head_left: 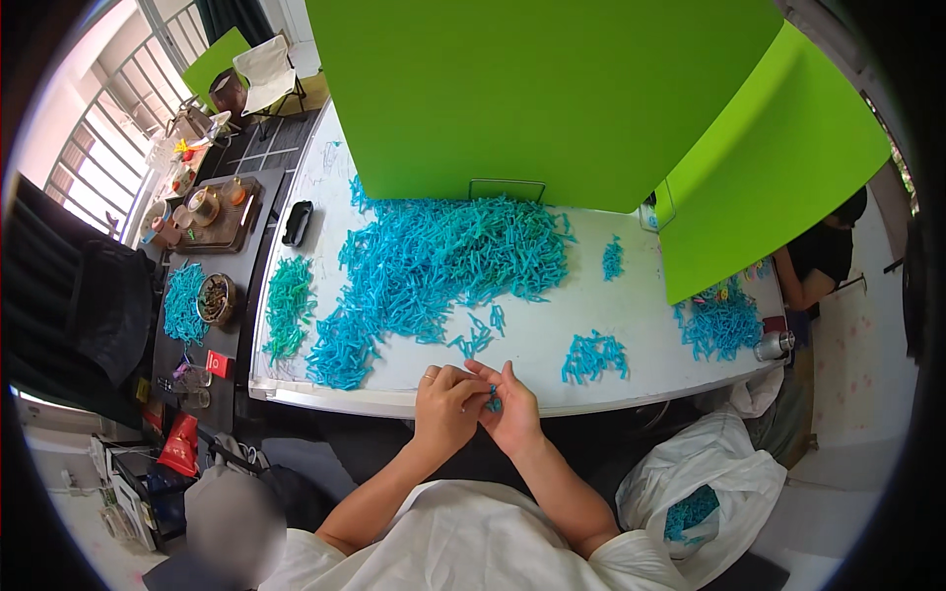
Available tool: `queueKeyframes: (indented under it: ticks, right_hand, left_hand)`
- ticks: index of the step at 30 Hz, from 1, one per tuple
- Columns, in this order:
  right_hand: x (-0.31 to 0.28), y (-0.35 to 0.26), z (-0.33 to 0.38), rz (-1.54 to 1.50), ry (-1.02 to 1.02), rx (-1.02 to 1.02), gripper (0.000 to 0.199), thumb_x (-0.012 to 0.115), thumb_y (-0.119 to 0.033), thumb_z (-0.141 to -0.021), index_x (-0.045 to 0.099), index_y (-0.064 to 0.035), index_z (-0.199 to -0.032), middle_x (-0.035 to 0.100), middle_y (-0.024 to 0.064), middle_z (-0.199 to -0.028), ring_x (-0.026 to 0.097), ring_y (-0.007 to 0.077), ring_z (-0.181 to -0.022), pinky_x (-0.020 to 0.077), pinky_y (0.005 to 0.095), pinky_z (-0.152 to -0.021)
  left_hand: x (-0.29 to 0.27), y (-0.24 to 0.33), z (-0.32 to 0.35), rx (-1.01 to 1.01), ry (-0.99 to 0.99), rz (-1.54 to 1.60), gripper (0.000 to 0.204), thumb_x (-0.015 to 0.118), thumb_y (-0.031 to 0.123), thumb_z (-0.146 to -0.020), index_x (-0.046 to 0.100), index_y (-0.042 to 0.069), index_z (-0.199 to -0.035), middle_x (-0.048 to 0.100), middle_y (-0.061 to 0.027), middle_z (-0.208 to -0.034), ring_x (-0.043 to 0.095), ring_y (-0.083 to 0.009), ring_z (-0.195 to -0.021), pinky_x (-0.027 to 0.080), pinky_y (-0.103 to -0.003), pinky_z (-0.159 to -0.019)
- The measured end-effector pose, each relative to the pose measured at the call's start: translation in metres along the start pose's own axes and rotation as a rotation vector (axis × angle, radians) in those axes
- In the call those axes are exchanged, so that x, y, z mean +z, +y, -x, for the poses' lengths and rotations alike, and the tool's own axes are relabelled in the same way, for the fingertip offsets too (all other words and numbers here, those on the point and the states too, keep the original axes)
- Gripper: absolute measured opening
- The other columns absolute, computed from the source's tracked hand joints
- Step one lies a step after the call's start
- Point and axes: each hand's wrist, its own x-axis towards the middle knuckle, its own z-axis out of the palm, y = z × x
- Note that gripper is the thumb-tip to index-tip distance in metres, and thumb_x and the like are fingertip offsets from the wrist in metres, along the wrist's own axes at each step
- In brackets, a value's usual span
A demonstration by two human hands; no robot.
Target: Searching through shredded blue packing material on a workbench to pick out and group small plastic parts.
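Observation:
My left hand and my right hand meet just over the white table's front edge. Fingertips of the left are pinched on a small blue piece, which also lies against the fingers of the right. The right hand is cupped, its thumb raised and its fingers curled about the piece. Fingers cover part of it, so its exact kind cannot be made out. Just beyond the hands lie a few loose blue strips. Behind them spreads a large heap of short, thin blue and teal strips.
Smaller piles of greenish strips and blue strips flank the heap on the white table. Green panels stand behind. A black case lies left; a metal can stands right. A white sack sits lower right; another person is beyond.

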Motion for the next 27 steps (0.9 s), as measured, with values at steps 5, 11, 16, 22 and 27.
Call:
queueKeyframes:
  ticks: [5,11,16,22,27]
  right_hand:
    - [0.014,0.003,0.004,0.076,0.060,-0.025,0.049,0.044,-0.040,-0.102,0.053,0.0003,-0.129,0.062,0.0081,-0.112,0.061,0.0149,-0.095,0.0513,0.0306,-0.084]
    - [-0.001,0.011,0.002,0.517,0.086,-0.152,0.021,0.066,-0.016,-0.093,0.063,-0.0014,-0.108,0.066,0.0044,-0.090,0.064,0.0104,-0.076,0.0540,0.0239,-0.068]
    - [-0.015,0.013,-0.003,0.549,0.067,-0.199,0.016,0.069,-0.014,-0.090,0.065,-0.0026,-0.100,0.066,0.0037,-0.083,0.061,0.0077,-0.068,0.0494,0.0205,-0.060]
    - [-0.011,0.006,0.004,0.415,0.135,-0.175,0.016,0.066,-0.014,-0.093,0.066,-0.0024,-0.103,0.063,0.0028,-0.081,0.051,0.0045,-0.059,0.0388,0.0182,-0.053]
    - [-0.012,0.010,0.006,0.330,0.142,-0.131,0.018,0.065,-0.015,-0.094,0.066,-0.0017,-0.105,0.063,0.0035,-0.082,0.049,0.0042,-0.059,0.0371,0.0186,-0.052]
  left_hand:
    - [-0.007,-0.014,0.001,-0.138,0.030,0.066,0.018,0.078,0.003,-0.066,0.072,0.011,-0.081,0.060,-0.0050,-0.078,0.053,-0.0246,-0.073,0.043,-0.036,-0.068]
    - [-0.012,-0.034,0.013,-0.475,-0.145,0.272,0.005,0.073,0.007,-0.081,0.069,0.006,-0.083,0.058,-0.0043,-0.077,0.052,-0.0157,-0.066,0.043,-0.029,-0.059]
    - [-0.017,-0.038,0.003,-0.566,-0.176,0.406,0.011,0.071,0.010,-0.084,0.068,0.006,-0.094,0.060,-0.0058,-0.077,0.056,-0.0178,-0.067,0.045,-0.031,-0.059]
    - [-0.023,-0.080,-0.023,-0.176,0.086,-0.435,0.028,0.071,0.010,-0.080,0.066,0.011,-0.107,0.060,-0.0126,-0.091,0.061,-0.0342,-0.080,0.048,-0.042,-0.065]
    - [0.002,-0.081,-0.016,-0.192,0.054,-0.412,0.031,0.071,0.012,-0.080,0.065,0.014,-0.111,0.059,-0.0116,-0.094,0.061,-0.0334,-0.081,0.049,-0.043,-0.065]
